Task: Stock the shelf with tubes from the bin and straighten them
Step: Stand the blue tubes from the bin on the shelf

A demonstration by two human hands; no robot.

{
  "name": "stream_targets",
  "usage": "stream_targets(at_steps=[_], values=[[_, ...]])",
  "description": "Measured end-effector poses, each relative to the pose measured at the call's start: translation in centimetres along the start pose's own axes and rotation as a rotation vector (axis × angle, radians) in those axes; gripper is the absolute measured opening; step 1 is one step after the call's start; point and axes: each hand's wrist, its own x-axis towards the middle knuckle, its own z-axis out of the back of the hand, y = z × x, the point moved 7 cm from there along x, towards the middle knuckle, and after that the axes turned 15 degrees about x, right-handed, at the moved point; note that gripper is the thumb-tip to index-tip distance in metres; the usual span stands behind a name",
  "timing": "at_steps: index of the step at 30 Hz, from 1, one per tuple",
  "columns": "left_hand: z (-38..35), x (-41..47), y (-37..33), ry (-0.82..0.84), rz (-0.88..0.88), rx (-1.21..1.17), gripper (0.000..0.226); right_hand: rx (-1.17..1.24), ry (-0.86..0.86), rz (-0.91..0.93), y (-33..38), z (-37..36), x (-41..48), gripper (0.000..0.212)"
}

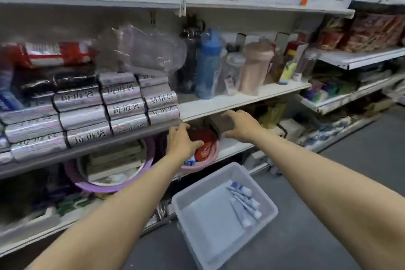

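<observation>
My left hand (182, 141) is in the lower shelf (232, 146) bay, thumb spread out over a red pack (206, 147) that lies in a pink basin (213, 155). The fingers bend away from view, so I cannot tell whether they hold anything. My right hand (240, 126) is further in and to the right, with fingers above and thumb below the end of a brown box (220, 124). Blur prevents me confirming whether it grips or only touches. No tube is seen in either hand.

The tubes (244, 203), blue and white, lie loosely together at the right side of the grey bin (182, 206). The bin stands on the floor (328, 182) below my forearms, just in front of the shelving.

A purple basin (109, 188) sits left of the pink one. On the tier above are stacked silver rolls (87, 116) and, to their right, a blue bottle (208, 63) among other bottles
</observation>
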Motion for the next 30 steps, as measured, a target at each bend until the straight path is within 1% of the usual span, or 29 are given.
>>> stream_targets(at_steps=[5, 9, 11, 14, 19, 21, 23, 26, 30], values=[[-11.6, 2.2, 2.7, 0.223, 0.131, 0.012, 0.069, 0.057, 0.146, -0.196, -10.1, -6.3, 1.6, 0.064], [-19.8, 1.7, 4.3, 0.410, 0.222, 0.004, 0.069, 0.175, 0.246, -0.409, -18.9, -11.7, 1.2, 0.057], [-23.6, 1.1, 5.0, 0.483, 0.275, -0.008, 0.067, 0.230, 0.295, -0.516, -23.0, -14.2, 0.4, 0.055], [-29.1, 0.5, 5.9, 0.568, 0.361, -0.028, 0.065, 0.231, 0.366, -0.599, -28.6, -17.8, 0.5, 0.055], [-37.0, -1.0, 7.3, 0.618, 0.539, -0.055, 0.065, 0.294, 0.463, -0.658, -35.8, -24.3, 1.3, 0.056], [-40.2, -2.0, 7.9, 0.655, 0.610, -0.060, 0.066, 0.325, 0.484, -0.675, -37.8, -26.8, 1.2, 0.059], [-42.7, -2.9, 8.1, 0.682, 0.669, -0.071, 0.066, 0.375, 0.479, -0.691, -39.3, -28.8, 1.2, 0.064], [-45.8, -3.3, 8.3, 0.701, 0.735, -0.076, 0.066, 0.399, 0.459, -0.723, -41.3, -31.1, 1.5, 0.065], [-48.9, -2.9, 8.4, 0.702, 0.795, -0.094, 0.065, 0.307, 0.402, -0.690, -43.1, -32.8, 2.0, 0.065]])
